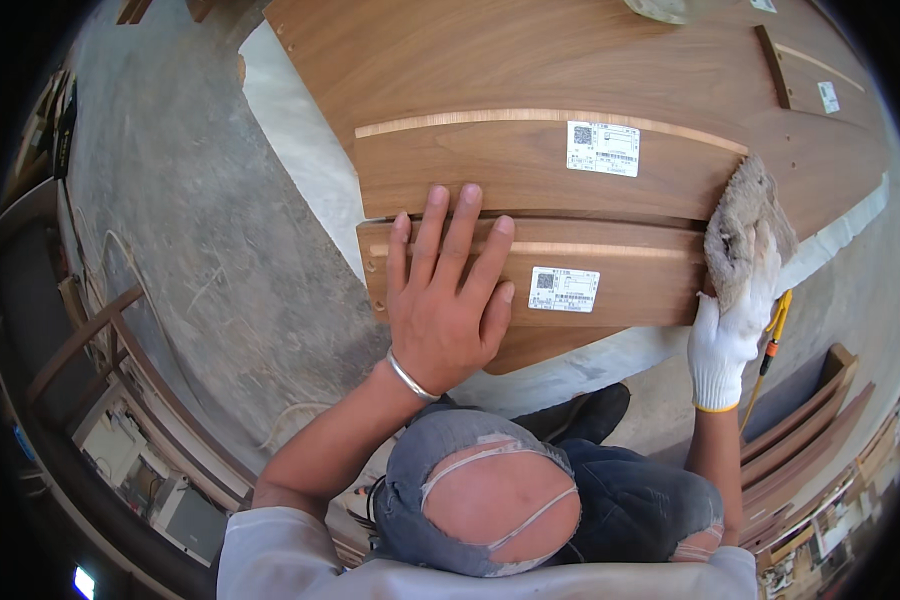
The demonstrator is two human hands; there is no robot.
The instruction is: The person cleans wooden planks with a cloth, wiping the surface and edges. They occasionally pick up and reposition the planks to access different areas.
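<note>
Two brown wooden boards lie side by side before me on a large wooden panel (450,60). My bare left hand (450,285) rests flat on the left part of the nearer board (650,285), fingers spread, fingertips reaching over the gap to the farther board (470,160). A silver bangle circles that wrist. My right hand (725,340), in a white knit glove, presses a greyish-brown rag (745,235) against the right ends of both boards. Each board carries a white printed label and a lighter strip along its far edge.
White sheeting (295,130) shows under the panel's edges. Another labelled board (815,85) lies at the far right. A yellow hose (778,320) hangs by my right wrist. Wooden slats (800,420) are stacked at the right, and a wooden frame (120,340) stands at the left.
</note>
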